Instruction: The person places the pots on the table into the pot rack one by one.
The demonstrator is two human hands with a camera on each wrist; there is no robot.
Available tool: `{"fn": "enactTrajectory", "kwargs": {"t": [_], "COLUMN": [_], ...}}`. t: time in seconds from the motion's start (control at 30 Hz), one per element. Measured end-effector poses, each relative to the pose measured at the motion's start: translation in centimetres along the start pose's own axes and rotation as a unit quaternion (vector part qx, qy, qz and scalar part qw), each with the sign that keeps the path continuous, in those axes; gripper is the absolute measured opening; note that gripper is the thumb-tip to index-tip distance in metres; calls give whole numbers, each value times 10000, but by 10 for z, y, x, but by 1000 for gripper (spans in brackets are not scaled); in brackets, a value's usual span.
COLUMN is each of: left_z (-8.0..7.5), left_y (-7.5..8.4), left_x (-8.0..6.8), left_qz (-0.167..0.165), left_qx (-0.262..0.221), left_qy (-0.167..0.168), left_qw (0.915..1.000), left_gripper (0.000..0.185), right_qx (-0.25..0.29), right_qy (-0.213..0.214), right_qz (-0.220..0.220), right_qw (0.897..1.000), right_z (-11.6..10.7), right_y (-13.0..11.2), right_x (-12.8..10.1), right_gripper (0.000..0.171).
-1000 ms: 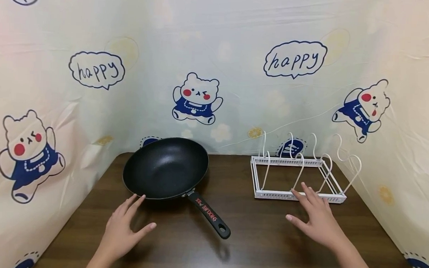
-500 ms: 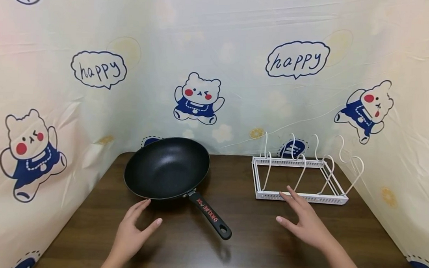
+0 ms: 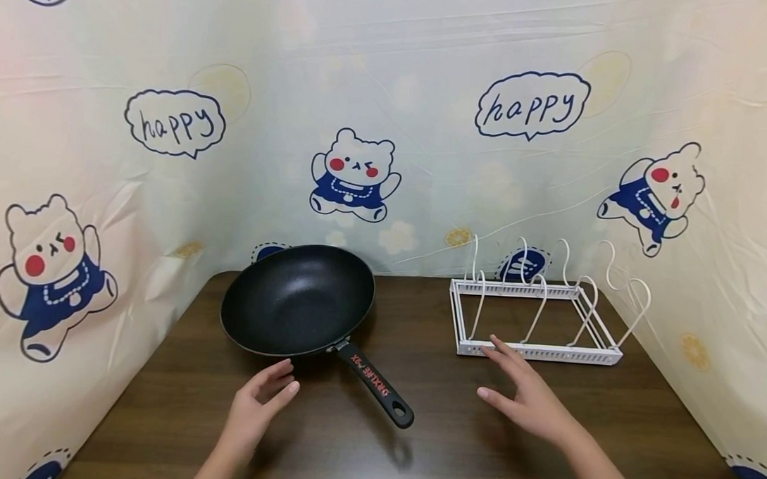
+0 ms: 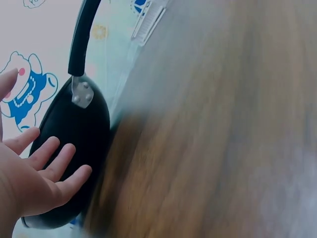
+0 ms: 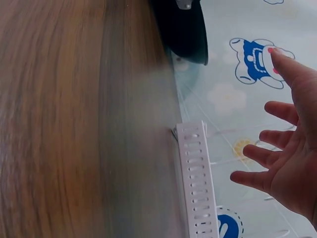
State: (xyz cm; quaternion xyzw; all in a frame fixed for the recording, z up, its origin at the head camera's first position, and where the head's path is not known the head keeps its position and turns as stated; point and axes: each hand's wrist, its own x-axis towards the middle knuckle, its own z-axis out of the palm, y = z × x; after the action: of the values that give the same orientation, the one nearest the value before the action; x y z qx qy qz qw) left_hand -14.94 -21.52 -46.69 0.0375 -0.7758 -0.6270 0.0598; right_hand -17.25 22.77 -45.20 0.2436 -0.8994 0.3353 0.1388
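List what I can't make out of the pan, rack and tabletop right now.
- Head view: part of the white rack, covered by the right hand.
- Left wrist view: some of the black frying pan, behind the left hand; fine grain of the wooden tabletop, blurred.
- Right wrist view: the pan's handle, cut off by the top edge.

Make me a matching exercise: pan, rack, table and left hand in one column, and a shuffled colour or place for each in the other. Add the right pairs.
Things:
1. Pan
2. Rack
3. Table
4. Left hand

Colours and places:
A. White
B. Near the pan, holding nothing
C. Brown
D. Black

Right pairs: 1-D, 2-A, 3-C, 4-B
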Motion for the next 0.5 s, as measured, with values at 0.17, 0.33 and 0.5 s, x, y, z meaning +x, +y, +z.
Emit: {"fn": "enactTrajectory", "kwargs": {"t": [0.17, 0.33, 0.5], "left_z": [10, 17, 25], "left_y": [3, 2, 1], "left_x": [3, 6, 9], "left_qz": [-319, -549, -749], "left_qx": [-840, -1397, -1783], "left_qy": [-219, -474, -578], "left_qw": [9957, 9875, 9794], "left_gripper": [46, 48, 50], "right_qx": [311, 558, 832], "right_qy": [12, -65, -193], "right_qz": [-31, -304, -515], "right_qw": [9995, 9980, 9950], "right_z": [5, 10, 16], "right_y": [-5, -12, -20], "right_x": [4, 8, 13], "right_gripper": [59, 56, 52]}}
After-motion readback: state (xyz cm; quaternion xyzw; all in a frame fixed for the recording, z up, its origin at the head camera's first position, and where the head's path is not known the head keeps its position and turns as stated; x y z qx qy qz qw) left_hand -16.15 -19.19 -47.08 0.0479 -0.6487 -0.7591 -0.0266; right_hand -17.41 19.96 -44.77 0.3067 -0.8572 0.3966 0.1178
